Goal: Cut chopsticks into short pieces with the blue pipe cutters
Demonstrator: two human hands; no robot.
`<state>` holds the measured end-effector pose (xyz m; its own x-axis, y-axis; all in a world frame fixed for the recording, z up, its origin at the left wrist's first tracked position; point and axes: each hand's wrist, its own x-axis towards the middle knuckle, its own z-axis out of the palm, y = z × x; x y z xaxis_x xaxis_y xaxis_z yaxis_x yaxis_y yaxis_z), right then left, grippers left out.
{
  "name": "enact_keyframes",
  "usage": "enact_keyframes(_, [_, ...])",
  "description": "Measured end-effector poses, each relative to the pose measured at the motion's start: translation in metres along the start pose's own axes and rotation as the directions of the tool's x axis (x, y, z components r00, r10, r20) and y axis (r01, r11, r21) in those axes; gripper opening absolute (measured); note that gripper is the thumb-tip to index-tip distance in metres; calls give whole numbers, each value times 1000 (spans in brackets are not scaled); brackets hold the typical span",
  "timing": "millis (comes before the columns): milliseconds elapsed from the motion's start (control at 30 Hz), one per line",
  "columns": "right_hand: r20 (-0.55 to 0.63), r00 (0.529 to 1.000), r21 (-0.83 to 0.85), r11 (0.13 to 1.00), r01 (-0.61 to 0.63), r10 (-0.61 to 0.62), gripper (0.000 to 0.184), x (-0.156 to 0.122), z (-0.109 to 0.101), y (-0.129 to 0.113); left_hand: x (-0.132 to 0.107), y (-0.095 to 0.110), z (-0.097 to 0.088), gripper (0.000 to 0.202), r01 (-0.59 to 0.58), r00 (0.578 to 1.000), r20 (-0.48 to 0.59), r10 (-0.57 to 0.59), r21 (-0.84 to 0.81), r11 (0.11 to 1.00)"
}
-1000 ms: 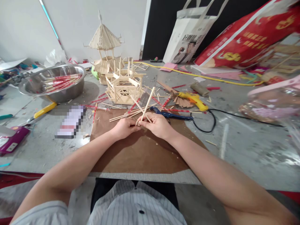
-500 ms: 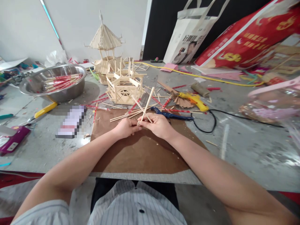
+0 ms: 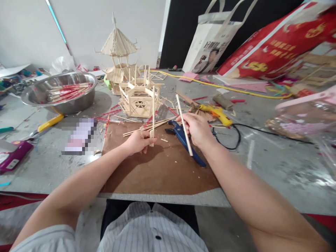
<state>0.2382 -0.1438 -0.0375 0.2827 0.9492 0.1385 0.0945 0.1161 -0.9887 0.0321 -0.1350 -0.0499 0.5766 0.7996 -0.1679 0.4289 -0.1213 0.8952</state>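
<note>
My left hand (image 3: 141, 141) is closed on wooden sticks (image 3: 153, 120), one long and upright with short pieces beside it at the fingertips. To the right, my right hand (image 3: 197, 127) pinches a single wooden stick (image 3: 184, 127) that slants down toward me. Under that stick, blue-handled cutters (image 3: 181, 134) lie on the brown sheet (image 3: 157, 171). Loose sticks (image 3: 141, 128) are spread just beyond my left hand, and a short cut piece (image 3: 164, 140) lies between the hands. Behind them stands a partly built stick frame (image 3: 140, 99) with several sides and upright posts.
A stick pagoda model (image 3: 118, 45) rises at the back. A metal bowl (image 3: 84, 99) of red-wrapped sticks and a phone (image 3: 80, 136) are on the left. A yellow glue gun (image 3: 220, 115) with a black cord (image 3: 239, 140) lies right, near a clear plastic bag (image 3: 296, 122).
My hands have moved apart, the right one going right with a stick. The upright stick is now in my left hand. The cutters' handles have swung toward me.
</note>
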Motion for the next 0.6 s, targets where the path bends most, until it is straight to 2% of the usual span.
enact_keyframes(200, [86,992,150,983,-105,93,22,1,-1,-2,-1,4,-2,26,27,999,34,-25,-51,998])
enact_keyframes(300, [47,991,161,978,-132,126,21,7,-4,3,-2,7,-2,24,35,999,31,-33,-64,997])
enact_keyframes(433, [11,990,295,946,-136,139,14,14,-8,7,-2,7,-3,23,39,999,30,-37,-74,996])
enact_keyframes(533, [101,971,373,896,-240,217,12,15,-8,8,-2,6,-3,23,41,999,35,-39,-72,997])
enact_keyframes(600, [206,928,375,850,-369,311,17,14,-7,6,-1,5,-2,24,40,999,36,-37,-73,997])
